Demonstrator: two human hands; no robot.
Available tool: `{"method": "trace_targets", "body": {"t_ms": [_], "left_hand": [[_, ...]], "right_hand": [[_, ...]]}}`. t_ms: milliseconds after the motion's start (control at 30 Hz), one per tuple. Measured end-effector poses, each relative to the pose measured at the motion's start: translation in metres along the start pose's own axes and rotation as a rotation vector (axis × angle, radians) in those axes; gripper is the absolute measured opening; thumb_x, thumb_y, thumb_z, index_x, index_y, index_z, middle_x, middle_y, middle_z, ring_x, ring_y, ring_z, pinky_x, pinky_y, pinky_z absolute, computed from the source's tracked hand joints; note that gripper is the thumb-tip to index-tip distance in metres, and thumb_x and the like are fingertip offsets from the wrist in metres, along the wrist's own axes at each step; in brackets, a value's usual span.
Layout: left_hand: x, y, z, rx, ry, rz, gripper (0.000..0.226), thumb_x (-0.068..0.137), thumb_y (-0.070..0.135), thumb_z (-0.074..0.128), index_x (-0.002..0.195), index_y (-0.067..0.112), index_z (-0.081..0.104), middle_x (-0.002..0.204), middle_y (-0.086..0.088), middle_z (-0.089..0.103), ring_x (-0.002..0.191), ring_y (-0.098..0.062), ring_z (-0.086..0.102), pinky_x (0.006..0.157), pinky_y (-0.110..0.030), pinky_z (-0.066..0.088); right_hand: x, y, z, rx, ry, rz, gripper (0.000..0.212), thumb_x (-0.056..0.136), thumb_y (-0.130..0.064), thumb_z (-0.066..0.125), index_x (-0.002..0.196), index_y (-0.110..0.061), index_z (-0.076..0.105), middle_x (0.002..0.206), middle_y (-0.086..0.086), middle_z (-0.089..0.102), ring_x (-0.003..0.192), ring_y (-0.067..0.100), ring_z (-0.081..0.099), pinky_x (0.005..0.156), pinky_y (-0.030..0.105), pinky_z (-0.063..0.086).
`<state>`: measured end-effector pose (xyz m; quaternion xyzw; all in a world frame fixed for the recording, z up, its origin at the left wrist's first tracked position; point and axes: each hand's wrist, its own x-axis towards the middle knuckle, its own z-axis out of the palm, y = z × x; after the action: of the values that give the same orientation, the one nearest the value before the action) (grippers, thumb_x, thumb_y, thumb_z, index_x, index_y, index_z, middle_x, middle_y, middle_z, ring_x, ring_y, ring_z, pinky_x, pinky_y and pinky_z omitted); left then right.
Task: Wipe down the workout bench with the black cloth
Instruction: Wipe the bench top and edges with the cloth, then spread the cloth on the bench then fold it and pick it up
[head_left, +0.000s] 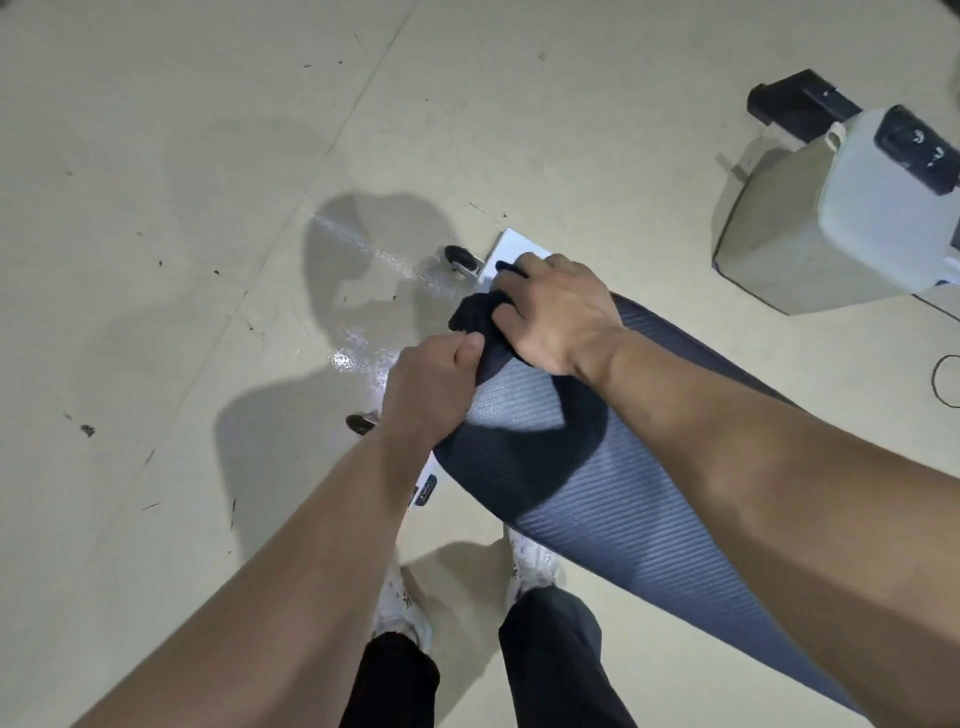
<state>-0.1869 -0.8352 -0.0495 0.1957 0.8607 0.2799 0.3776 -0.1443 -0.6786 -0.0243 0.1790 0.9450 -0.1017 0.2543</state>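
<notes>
One black cloth (475, 317) bunched on the bench end at mid-frame, left hand (431, 384) pinching its near edge, right hand (556, 312) curled over its top, one ribbed dark bench (597, 493) running to lower right, two small wheels (460, 258) at its left, two white shoes (400, 608) below, one white jug (831, 218) upper right, contents hidden.

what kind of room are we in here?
Probably a gym or workout room, though I can't be sure: a padded bench with a ribbed dark top, small wheels on its frame, and a boxy white machine on the bare pale floor.
</notes>
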Motion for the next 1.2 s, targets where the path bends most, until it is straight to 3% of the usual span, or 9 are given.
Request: {"method": "trace_targets", "body": {"t_ms": [133, 267, 367, 533, 667, 867, 1000, 1100, 1200], "left_hand": [[-0.031, -0.027, 0.003, -0.007, 0.074, -0.036, 0.042, 0.101, 0.03, 0.041, 0.061, 0.016, 0.037, 0.059, 0.0, 0.046, 0.067, -0.031, 0.044, 0.064, -0.037, 0.032], [-0.07, -0.048, 0.017, -0.113, 0.143, -0.143, 0.045, 0.102, 0.026, 0.043, 0.059, 0.016, 0.034, 0.054, -0.001, 0.044, 0.058, -0.027, 0.039, 0.058, -0.037, 0.023], [-0.093, -0.047, 0.026, -0.398, 0.161, -0.325, 0.042, 0.098, 0.018, 0.047, 0.059, 0.013, 0.035, 0.057, -0.003, 0.043, 0.06, -0.025, 0.034, 0.053, -0.034, 0.024], [-0.116, -0.044, 0.053, -0.893, 0.11, -0.505, 0.026, 0.084, -0.002, 0.043, 0.064, 0.013, 0.049, 0.063, -0.004, 0.053, 0.067, -0.024, 0.048, 0.064, -0.038, 0.048], [-0.154, -0.04, 0.095, -1.039, -0.022, -0.472, 0.013, 0.081, 0.001, 0.051, 0.076, 0.005, 0.062, 0.069, -0.01, 0.061, 0.069, -0.024, 0.057, 0.073, -0.04, 0.052], [-0.211, -0.027, 0.195, -0.644, -0.3, -0.266, 0.025, 0.08, 0.021, 0.052, 0.076, 0.0, 0.064, 0.064, -0.004, 0.059, 0.065, -0.021, 0.054, 0.065, -0.039, 0.046], [-0.242, -0.005, 0.212, -0.23, -0.385, -0.004, 0.033, 0.088, 0.013, 0.058, 0.059, 0.001, 0.048, 0.056, -0.009, 0.044, 0.055, -0.015, 0.034, 0.055, -0.029, 0.03], [-0.254, 0.019, 0.185, -0.171, -0.431, -0.08, 0.016, 0.082, 0.016, 0.069, 0.069, 0.007, 0.067, 0.054, -0.004, 0.055, 0.05, -0.002, 0.045, 0.054, -0.019, 0.035], [-0.26, 0.043, 0.146, -0.22, -0.5, -0.069, 0.004, 0.08, 0.013, 0.072, 0.082, 0.016, 0.07, 0.062, 0.007, 0.068, 0.053, 0.0, 0.058, 0.056, -0.017, 0.046]], "right_hand": [[-0.017, -0.047, 0.012, -0.241, -0.001, -0.234, 0.053, 0.096, -0.041, 0.02, 0.086, -0.024, 0.069, 0.09, -0.005, 0.06, 0.097, 0.023, 0.051, 0.104, 0.036, 0.028], [-0.044, -0.074, 0.034, -0.204, 0.025, -0.289, 0.047, 0.095, -0.039, 0.028, 0.081, -0.021, 0.069, 0.084, -0.004, 0.059, 0.095, 0.024, 0.053, 0.11, 0.035, 0.027], [-0.061, -0.082, 0.051, -0.141, 0.118, -0.338, 0.047, 0.088, -0.036, 0.031, 0.08, -0.015, 0.073, 0.082, 0.001, 0.064, 0.092, 0.03, 0.056, 0.112, 0.039, 0.028], [-0.089, -0.08, 0.072, -0.148, 0.073, -0.427, 0.048, 0.088, -0.035, 0.031, 0.102, -0.024, 0.075, 0.126, -0.001, 0.063, 0.136, 0.029, 0.043, 0.121, 0.041, 0.015], [-0.133, -0.057, 0.097, -0.209, 0.075, -0.564, 0.04, 0.091, -0.032, 0.04, 0.111, -0.027, 0.074, 0.161, -0.005, 0.034, 0.152, 0.024, 0.018, 0.122, 0.042, 0.01], [-0.239, 0.016, 0.133, -0.306, -0.043, -0.535, 0.033, 0.093, -0.026, 0.05, 0.113, -0.018, 0.074, 0.167, -0.011, 0.01, 0.155, 0.022, 0.004, 0.124, 0.047, 0.008], [-0.313, 0.054, 0.148, -0.286, -0.113, -0.413, 0.03, 0.088, -0.024, 0.059, 0.11, -0.01, 0.076, 0.164, -0.003, 0.028, 0.15, 0.031, 0.024, 0.116, 0.058, 0.027], [-0.355, 0.062, 0.143, -0.179, -0.131, -0.228, 0.031, 0.078, -0.034, 0.065, 0.099, -0.014, 0.077, 0.132, 0.005, 0.062, 0.119, 0.034, 0.056, 0.107, 0.05, 0.039], [-0.376, 0.072, 0.126, 0.103, -0.107, 0.036, 0.021, 0.08, -0.045, 0.055, 0.092, -0.029, 0.061, 0.099, -0.005, 0.065, 0.1, 0.025, 0.058, 0.09, 0.034, 0.034]]}}
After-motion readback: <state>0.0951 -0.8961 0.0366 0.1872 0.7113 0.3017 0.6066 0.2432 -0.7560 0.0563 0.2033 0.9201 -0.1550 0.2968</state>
